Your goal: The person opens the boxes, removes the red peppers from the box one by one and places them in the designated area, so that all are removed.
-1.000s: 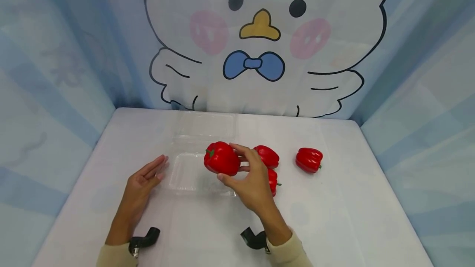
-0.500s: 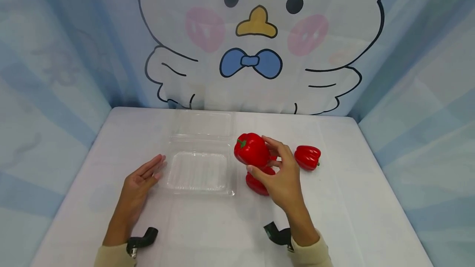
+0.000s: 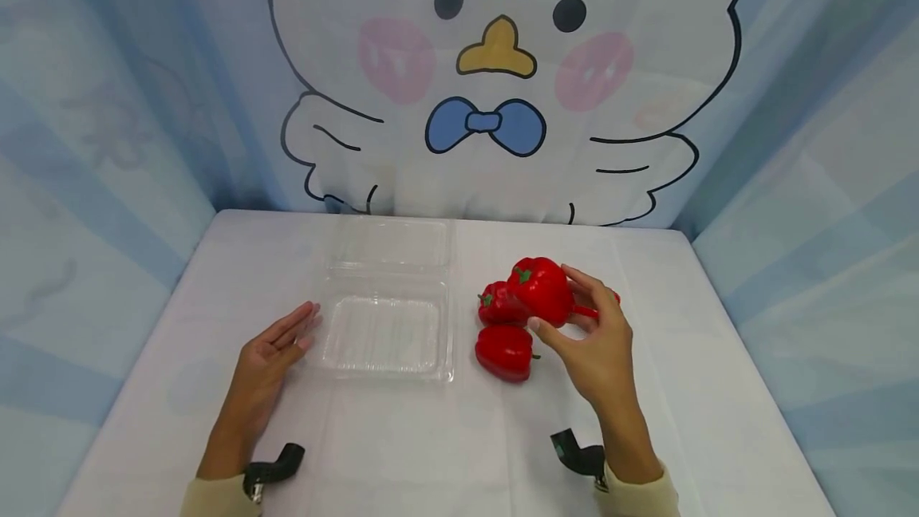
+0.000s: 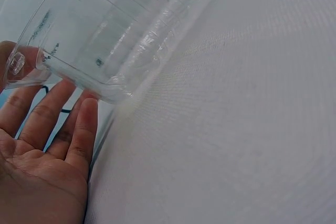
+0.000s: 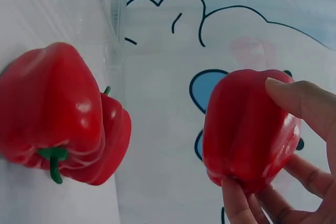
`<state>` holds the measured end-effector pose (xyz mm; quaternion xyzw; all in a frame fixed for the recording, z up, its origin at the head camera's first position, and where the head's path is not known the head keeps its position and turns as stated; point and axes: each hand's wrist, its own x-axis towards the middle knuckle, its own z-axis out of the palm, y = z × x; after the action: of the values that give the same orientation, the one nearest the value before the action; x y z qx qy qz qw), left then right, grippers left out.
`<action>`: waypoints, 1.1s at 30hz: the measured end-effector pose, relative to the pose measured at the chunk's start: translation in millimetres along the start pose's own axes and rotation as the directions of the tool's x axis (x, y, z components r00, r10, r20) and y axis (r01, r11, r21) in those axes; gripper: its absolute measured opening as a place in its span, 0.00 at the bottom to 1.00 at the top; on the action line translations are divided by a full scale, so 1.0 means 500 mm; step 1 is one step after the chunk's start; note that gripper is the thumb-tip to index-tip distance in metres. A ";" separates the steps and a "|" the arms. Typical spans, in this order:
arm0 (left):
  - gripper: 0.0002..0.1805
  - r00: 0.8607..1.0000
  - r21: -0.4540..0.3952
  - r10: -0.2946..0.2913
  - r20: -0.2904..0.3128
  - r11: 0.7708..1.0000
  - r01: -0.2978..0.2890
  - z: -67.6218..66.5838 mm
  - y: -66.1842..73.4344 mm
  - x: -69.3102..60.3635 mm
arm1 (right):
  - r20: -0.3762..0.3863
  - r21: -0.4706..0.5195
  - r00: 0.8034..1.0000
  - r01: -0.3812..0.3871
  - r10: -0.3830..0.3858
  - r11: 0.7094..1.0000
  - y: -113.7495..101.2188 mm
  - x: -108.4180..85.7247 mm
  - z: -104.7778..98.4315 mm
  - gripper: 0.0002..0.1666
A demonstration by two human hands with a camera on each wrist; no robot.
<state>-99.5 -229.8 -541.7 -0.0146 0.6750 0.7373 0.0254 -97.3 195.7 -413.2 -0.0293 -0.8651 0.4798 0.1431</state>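
My right hand [image 3: 596,349] holds a red bell pepper [image 3: 540,290] between thumb and fingers, its green stem facing left in the head view. In the right wrist view, this pepper [image 5: 252,129] is gripped at its sides. Just left of and below it, one red bell pepper [image 3: 497,305] is partly covered and another pepper [image 3: 505,353] lies on its side. My left hand [image 3: 276,353] is at the left edge of a clear plastic clamshell box [image 3: 380,333], lid folded back. Its fingers [image 4: 81,135] are extended at the box's corner; contact is unclear.
The box's lid [image 3: 391,244] lies toward the back of the white table [image 3: 402,445]. A further red pepper [image 3: 617,298] shows only slightly behind my right hand. Printed curtains [image 3: 502,182] enclose the table at the back and sides.
My right hand has carried its pepper from above the box to the right, over the other peppers, toward the far-right one. My left hand has stayed in place.
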 end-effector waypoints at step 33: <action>0.34 0.999 0.050 -0.036 -0.007 0.998 0.036 0.001 0.003 0.004 | -0.096 -0.201 0.990 -0.125 0.107 0.972 0.138 -0.018 -0.101 0.52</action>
<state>-101.5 -229.4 -540.1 -0.0285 0.6931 0.7194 0.0367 -80.7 272.6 -447.8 -0.1148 -0.9001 0.3934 0.1477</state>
